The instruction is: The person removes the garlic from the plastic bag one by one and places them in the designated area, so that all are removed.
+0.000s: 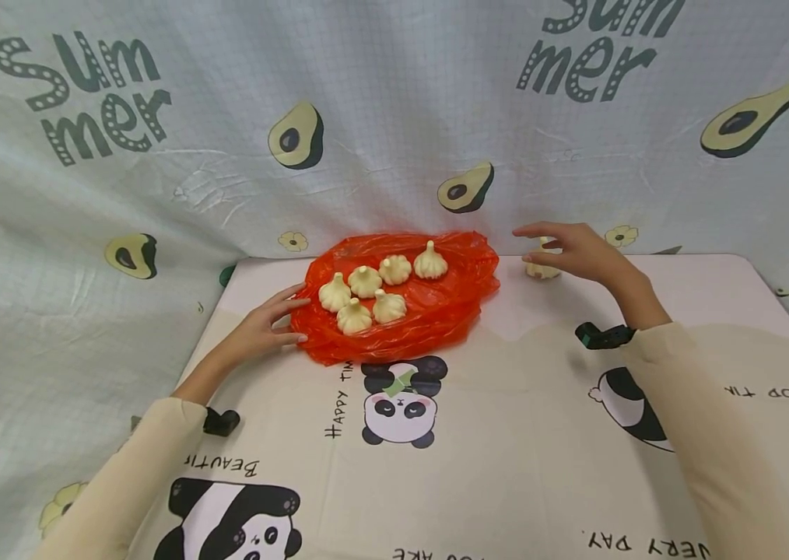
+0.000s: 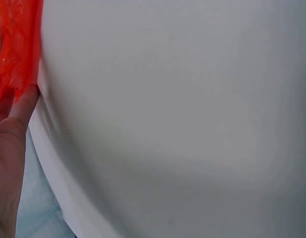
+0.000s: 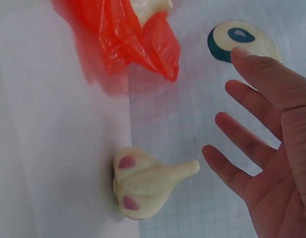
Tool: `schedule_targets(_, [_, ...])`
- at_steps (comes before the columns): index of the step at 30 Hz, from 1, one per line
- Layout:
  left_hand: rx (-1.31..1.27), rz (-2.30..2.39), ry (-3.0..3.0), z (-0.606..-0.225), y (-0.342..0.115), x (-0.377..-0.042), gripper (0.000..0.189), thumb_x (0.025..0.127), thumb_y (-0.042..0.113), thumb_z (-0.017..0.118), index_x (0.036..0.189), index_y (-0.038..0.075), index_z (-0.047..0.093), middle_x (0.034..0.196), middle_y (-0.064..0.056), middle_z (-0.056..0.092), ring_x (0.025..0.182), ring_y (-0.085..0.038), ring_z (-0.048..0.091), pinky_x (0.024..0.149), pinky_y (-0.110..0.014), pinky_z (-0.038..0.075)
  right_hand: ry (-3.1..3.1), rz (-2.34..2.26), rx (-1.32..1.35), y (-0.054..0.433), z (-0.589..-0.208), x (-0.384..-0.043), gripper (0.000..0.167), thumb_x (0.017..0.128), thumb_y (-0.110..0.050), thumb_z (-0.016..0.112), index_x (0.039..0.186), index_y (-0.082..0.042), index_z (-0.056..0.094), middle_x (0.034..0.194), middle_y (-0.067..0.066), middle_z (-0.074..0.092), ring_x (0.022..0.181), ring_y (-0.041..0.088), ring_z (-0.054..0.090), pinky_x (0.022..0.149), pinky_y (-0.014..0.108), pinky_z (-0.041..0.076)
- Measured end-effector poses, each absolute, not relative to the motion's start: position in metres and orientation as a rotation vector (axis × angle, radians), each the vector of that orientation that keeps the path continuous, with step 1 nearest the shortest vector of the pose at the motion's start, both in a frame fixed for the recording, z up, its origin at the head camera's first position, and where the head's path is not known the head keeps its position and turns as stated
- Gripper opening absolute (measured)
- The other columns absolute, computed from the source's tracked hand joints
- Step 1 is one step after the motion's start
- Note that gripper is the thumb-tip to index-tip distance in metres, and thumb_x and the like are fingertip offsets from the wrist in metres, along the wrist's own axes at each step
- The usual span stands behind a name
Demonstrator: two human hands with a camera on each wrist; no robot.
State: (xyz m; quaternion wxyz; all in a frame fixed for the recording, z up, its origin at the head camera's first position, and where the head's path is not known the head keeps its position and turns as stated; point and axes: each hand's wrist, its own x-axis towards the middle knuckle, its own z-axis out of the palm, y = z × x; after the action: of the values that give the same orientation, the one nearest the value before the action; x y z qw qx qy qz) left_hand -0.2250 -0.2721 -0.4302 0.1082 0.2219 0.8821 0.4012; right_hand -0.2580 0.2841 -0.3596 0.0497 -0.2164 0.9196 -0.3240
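Note:
A red plastic bag (image 1: 436, 299) lies spread on the table, with several pale garlic bulbs (image 1: 365, 281) grouped on it. At the bag's left edge, my left hand (image 1: 261, 334) touches the film with extended, spread fingers; in the left wrist view its fingertips (image 2: 29, 96) meet the red plastic. To the right of the bag, my right hand (image 1: 580, 250) hovers over a lone garlic bulb (image 1: 543, 272), partly covering it. The right wrist view shows this bulb (image 3: 143, 183) with purplish patches, apart from the loosely spread fingers (image 3: 242, 136).
The table (image 1: 506, 435) has a cloth printed with pandas and lettering. Behind it hangs a pale curtain (image 1: 380, 93) with avocado prints, close against the far edge. Black wrist devices (image 1: 604, 336) sit at both cuffs.

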Motion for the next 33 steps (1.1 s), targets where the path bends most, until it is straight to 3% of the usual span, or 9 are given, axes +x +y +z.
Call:
schedule_targets(8, [0.666,1.195,2.599,-0.431,-0.273,-0.224,0.064,0.087,0.011,0.081,0.144,0.0,0.054,0.167,-0.007,0.025,0.152,-0.034,0.025,0.109,-0.054,0.044,2.751,-1.038,-0.73,0.266,-0.361,-0.261,0.049,0.098,-0.027,0.07,0.142,-0.012,0.058,0.143,0.015,0.059,0.131,0.038,0.054,0.101,0.058,0.051])
schedule_targets(14, [0.663,1.202,2.595,-0.432,-0.273,-0.224,0.065,0.087,0.01,0.08,0.145,-0.001,0.053,0.167,-0.007,0.025,0.151,-0.035,0.027,0.109,-0.053,0.044,2.723,-1.059,-0.748,0.251,-0.361,-0.261,0.045,0.098,-0.02,0.07,0.14,-0.01,0.061,0.139,0.015,0.062,0.124,0.04,0.059,0.09,0.057,0.057])
schedule_targets(21, [0.664,1.202,2.606,-0.43,-0.272,-0.224,0.064,0.087,0.009,0.08,0.144,-0.001,0.054,0.167,-0.007,0.026,0.15,-0.035,0.028,0.109,-0.052,0.044,2.725,-1.045,-0.843,0.234,-0.368,-0.266,0.04,0.096,-0.011,0.071,0.135,-0.005,0.064,0.131,0.017,0.066,0.121,0.036,0.061,0.099,0.055,0.053])
schedule_targets(33, [0.619,1.193,2.606,-0.432,-0.272,-0.224,0.065,0.087,0.009,0.08,0.145,0.0,0.052,0.168,-0.006,0.024,0.15,-0.035,0.029,0.107,-0.05,0.046,2.741,-0.966,-0.888,0.207,-0.385,-0.282,0.037,0.096,-0.016,0.071,0.13,-0.003,0.067,0.127,0.016,0.068,0.11,0.031,0.064,0.094,0.048,0.057])
